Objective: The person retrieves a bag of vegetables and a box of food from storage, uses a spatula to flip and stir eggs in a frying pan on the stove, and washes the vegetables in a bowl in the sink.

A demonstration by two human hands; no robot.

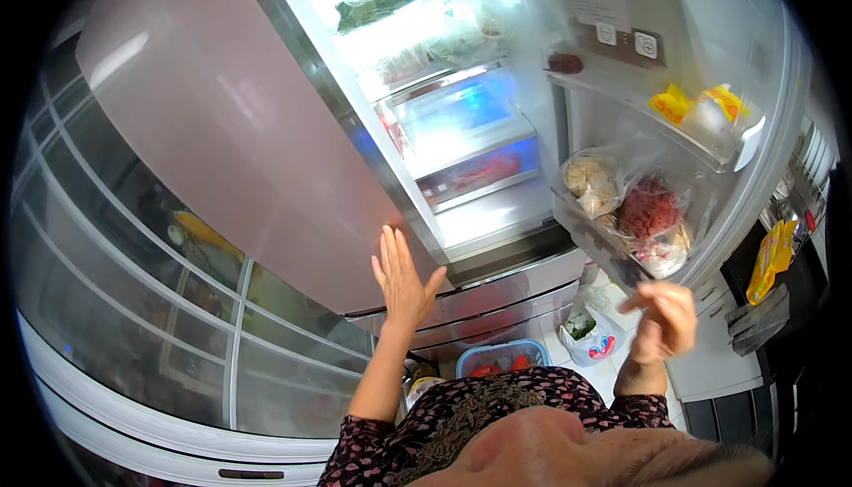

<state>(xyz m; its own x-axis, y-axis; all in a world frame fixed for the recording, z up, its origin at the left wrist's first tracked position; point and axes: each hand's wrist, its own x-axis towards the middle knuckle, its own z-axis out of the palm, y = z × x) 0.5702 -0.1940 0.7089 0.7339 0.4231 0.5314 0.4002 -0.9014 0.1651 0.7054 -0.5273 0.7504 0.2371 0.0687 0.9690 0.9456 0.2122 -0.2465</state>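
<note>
Evidently, L hand (pixel 404 278) lies flat on the pink fridge door (pixel 240 132), near its lower inner corner, centre of frame; fingers spread wide, nothing in grasp. Prob. a brace: flat palm suits a smooth panel w/o a handle there. R hand (pixel 661 320), right of centre, has fingers curled fairly narrow, near the lower door bin (pixel 568 214); contact unclear, can't tell if anything is held.

Bin sits on the swung-out door (pixel 768 132), right half of frame. Contents: bag of pale lumps (pixel 590 185), bag of dark red food (pixel 650 208), whitish bundle (pixel 664 258) nearest R hand. Clear bags presumably keep foods apart; bin wall stops them sliding out. Shelf above, upper right: yellow packet (pixel 672 104), likewise behind a lip.

Interior, upper centre: bagged greens (pixel 382 1) on a lit shelf, clear drawers (pixel 479 172) below.

Floor, lower centre: blue basket (pixel 501 346) w/ red items (pixel 521 364); white plastic bag (pixel 595 349) nearby, leaves (pixel 581 323) at its mouth. Both prob. set there for easy reach, approx. at the fridge foot.

Far left: glass-fronted cabinet (pixel 204 376). Far right: yellow pack (pixel 770 261), grey cloth (pixel 759 320) beside it.
</note>
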